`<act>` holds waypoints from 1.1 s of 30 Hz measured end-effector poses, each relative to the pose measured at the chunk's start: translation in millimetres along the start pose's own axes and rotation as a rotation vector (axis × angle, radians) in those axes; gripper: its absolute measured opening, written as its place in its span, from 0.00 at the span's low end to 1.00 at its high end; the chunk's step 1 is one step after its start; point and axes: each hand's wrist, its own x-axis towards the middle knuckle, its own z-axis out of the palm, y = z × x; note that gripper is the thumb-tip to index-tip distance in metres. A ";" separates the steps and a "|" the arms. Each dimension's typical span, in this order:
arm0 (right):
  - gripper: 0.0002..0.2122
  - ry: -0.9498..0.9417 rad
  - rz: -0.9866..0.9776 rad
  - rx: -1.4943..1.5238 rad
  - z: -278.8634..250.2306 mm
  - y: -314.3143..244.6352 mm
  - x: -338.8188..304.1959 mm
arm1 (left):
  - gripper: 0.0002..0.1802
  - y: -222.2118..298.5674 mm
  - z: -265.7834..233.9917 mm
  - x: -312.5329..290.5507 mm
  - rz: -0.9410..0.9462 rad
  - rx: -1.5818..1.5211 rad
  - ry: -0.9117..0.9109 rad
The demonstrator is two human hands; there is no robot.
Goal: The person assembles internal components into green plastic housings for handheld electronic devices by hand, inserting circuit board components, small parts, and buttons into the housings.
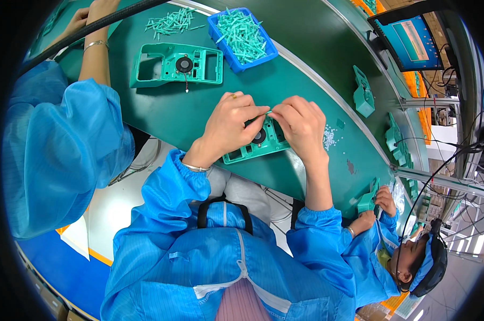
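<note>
My left hand (230, 124) and my right hand (302, 127) meet fingertip to fingertip over a green plastic housing (246, 153). Both are closed in a pinch. A small green strip (269, 113) shows between the fingertips, mostly hidden by them. The housing lies at the table's near edge, with a round black speaker (259, 137) set in it, partly covered by my left hand. Farther left, a second green housing (146, 79) holds another round black speaker (184, 65), from which a short wire with a white connector (187, 90) hangs.
A blue bin (255, 66) full of small green strips stands at the back, with a loose pile of strips (172, 22) beside it. Small white pieces (330, 137) lie right of my hand. Co-workers sit on both sides; more green housings (363, 92) stand on the far line.
</note>
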 end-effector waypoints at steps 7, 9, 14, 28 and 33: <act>0.07 -0.037 0.210 0.180 -6.2 5.6 -8.0 | 0.10 -2.6 -2.6 -1.4 -0.052 -0.065 -0.006; 0.08 -0.044 0.220 0.247 -6.1 5.5 -7.6 | 0.08 -1.5 -3.8 -1.5 -0.033 -0.065 0.003; 0.07 -0.021 0.181 0.252 -5.0 10.3 -9.9 | 0.08 -0.6 -1.0 -2.9 0.052 0.000 0.005; 0.05 -0.044 0.127 0.292 -6.9 10.7 -7.5 | 0.10 -1.4 0.0 -3.9 0.156 0.098 -0.015; 0.08 -0.079 0.116 0.268 -8.4 10.9 -7.9 | 0.13 -3.0 0.3 -5.3 0.184 0.125 -0.003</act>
